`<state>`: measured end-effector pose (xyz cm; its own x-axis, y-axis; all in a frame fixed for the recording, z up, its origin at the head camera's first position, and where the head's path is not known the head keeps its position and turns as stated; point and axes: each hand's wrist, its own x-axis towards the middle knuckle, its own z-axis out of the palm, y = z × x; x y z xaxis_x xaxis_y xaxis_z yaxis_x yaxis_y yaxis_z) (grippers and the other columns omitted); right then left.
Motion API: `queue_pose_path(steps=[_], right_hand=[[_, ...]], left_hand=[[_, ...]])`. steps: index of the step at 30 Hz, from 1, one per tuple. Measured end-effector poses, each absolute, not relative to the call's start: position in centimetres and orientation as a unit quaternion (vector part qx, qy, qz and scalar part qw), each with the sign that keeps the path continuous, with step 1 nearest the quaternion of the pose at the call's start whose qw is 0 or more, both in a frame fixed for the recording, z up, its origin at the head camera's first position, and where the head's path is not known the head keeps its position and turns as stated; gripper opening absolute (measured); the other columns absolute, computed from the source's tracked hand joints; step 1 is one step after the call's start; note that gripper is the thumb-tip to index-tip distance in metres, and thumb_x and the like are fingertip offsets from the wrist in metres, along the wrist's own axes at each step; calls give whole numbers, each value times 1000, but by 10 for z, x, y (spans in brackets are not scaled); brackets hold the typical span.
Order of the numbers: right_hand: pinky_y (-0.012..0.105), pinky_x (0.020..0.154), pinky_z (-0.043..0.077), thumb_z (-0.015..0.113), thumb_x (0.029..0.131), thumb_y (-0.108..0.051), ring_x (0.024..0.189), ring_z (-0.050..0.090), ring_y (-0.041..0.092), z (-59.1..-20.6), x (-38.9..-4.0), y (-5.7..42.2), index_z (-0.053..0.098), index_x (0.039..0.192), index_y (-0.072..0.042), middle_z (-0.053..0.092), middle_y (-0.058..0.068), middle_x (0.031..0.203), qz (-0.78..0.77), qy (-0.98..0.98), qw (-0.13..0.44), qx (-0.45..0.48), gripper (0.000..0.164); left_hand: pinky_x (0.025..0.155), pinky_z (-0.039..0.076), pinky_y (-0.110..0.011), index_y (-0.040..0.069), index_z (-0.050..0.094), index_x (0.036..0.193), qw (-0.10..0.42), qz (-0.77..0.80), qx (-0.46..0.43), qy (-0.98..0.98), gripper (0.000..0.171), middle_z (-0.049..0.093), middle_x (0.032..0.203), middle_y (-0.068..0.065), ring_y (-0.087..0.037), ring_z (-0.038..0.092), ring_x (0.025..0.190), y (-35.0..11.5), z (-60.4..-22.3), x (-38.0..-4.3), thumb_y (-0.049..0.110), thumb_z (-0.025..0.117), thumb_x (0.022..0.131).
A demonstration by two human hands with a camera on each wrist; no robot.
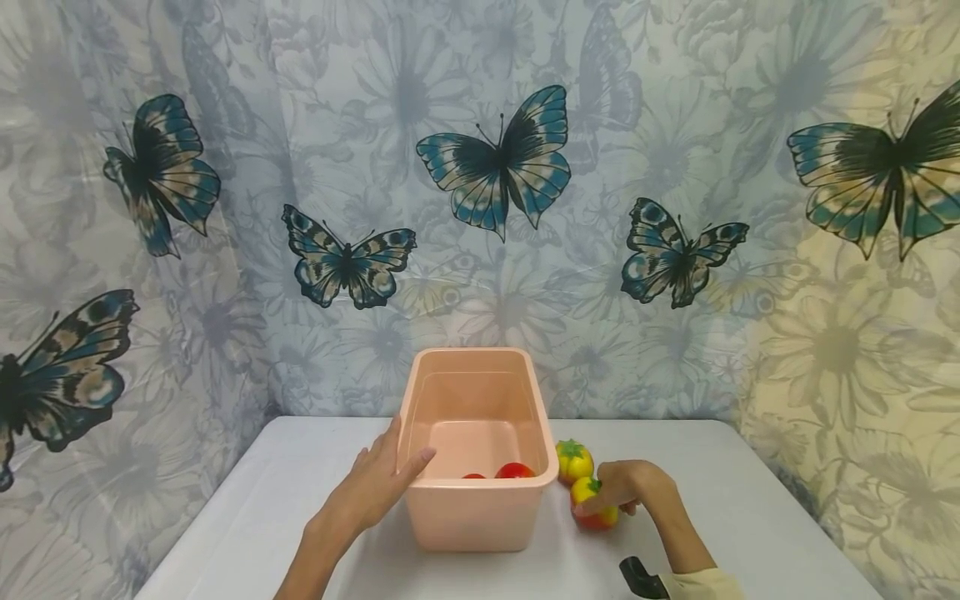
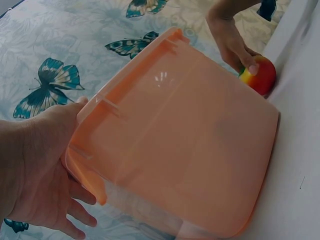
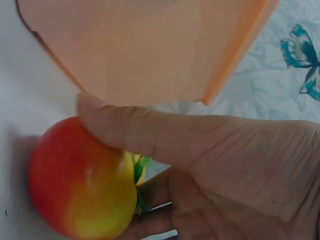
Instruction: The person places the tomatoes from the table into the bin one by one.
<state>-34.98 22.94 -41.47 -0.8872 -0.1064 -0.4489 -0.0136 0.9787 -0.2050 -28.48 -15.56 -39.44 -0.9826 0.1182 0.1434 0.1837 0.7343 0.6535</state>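
A peach-coloured plastic bin (image 1: 472, 518) stands on the table. My left hand (image 1: 373, 485) grips its left rim, thumb over the edge and fingers outside; the left wrist view shows those fingers spread beside the bin wall (image 2: 175, 140). Right of the bin, my right hand (image 1: 637, 482) holds a round red-and-yellow fruit (image 1: 597, 518) with a green top, thumb on one side and fingers on the other. In the right wrist view this fruit (image 3: 82, 185) is close to the white surface. Just behind it sits a similar yellow-and-red fruit (image 1: 574, 462).
Inside the bin, a red round thing (image 1: 515, 471) and part of another (image 1: 474, 476) show above the near rim. The white table (image 1: 225, 500) ends at a butterfly-patterned cloth backdrop (image 1: 502, 292). A black strap (image 1: 642, 577) is near my right sleeve (image 1: 701, 585).
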Motion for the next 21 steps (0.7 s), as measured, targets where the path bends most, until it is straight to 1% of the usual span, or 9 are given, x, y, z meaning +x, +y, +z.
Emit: queue_pose_path(steps=[3, 8, 10, 12, 15, 17, 18, 20, 21], right_hand=[[24, 57, 27, 85, 79, -57, 60, 40, 12, -411, -348, 230, 61, 91, -11, 49, -1, 73, -104, 966, 235, -24, 54], [24, 63, 45, 87, 77, -54, 70, 54, 17, -402, -343, 231, 60, 100, -9, 57, 3, 85, -102, 969, 223, -18, 56], [25, 63, 54, 88, 77, -48, 69, 61, 18, -399, -341, 232, 63, 115, -6, 62, 5, 95, -117, 968, 222, -22, 62], [26, 62, 59, 90, 76, -42, 65, 65, 18, -396, -340, 233, 59, 131, -3, 65, 8, 104, -136, 964, 227, -24, 74], [25, 58, 58, 89, 78, -36, 59, 62, 16, -393, -339, 233, 41, 155, -1, 64, 12, 118, -153, 961, 229, -30, 98], [23, 54, 52, 87, 78, -37, 56, 56, 15, -393, -338, 234, 38, 157, -1, 64, 12, 111, -147, 963, 223, -38, 100], [24, 54, 49, 86, 79, -38, 57, 54, 16, -392, -338, 233, 40, 155, -2, 64, 11, 107, -141, 965, 218, -42, 96], [30, 59, 49, 83, 81, -38, 62, 56, 19, -391, -339, 234, 43, 152, -3, 65, 10, 103, -133, 968, 206, -56, 89], [34, 64, 52, 83, 80, -38, 68, 58, 21, -390, -339, 234, 45, 150, -4, 65, 10, 102, -130, 969, 200, -64, 86]], left_hand=[[129, 12, -69, 7, 7, 169, 45, -357, -83, -930, 102, 27, 172, -23, -43, 25, 161, -156, -394, -285, 75, 40, 101], [129, 12, -69, 7, 7, 169, 44, -357, -84, -929, 103, 26, 172, -22, -42, 25, 161, -155, -393, -285, 76, 41, 100], [129, 12, -69, 7, 7, 169, 43, -356, -83, -930, 103, 26, 172, -22, -43, 25, 161, -155, -393, -285, 76, 41, 100], [129, 11, -68, 6, 7, 169, 42, -355, -83, -930, 103, 26, 172, -23, -43, 24, 161, -155, -393, -285, 76, 40, 101], [129, 10, -69, 5, 7, 168, 42, -354, -83, -931, 103, 25, 172, -23, -43, 23, 161, -156, -394, -285, 75, 40, 101], [129, 10, -69, 6, 7, 169, 43, -354, -84, -930, 102, 25, 172, -23, -43, 24, 161, -156, -394, -285, 75, 40, 101], [129, 11, -69, 6, 7, 169, 45, -354, -84, -930, 102, 25, 172, -23, -43, 24, 161, -156, -395, -285, 75, 40, 101], [129, 11, -69, 6, 7, 169, 46, -355, -84, -930, 103, 25, 172, -23, -43, 24, 161, -156, -395, -286, 76, 40, 101], [129, 12, -69, 6, 7, 169, 46, -354, -84, -930, 103, 25, 172, -23, -43, 24, 161, -156, -395, -286, 76, 40, 101]])
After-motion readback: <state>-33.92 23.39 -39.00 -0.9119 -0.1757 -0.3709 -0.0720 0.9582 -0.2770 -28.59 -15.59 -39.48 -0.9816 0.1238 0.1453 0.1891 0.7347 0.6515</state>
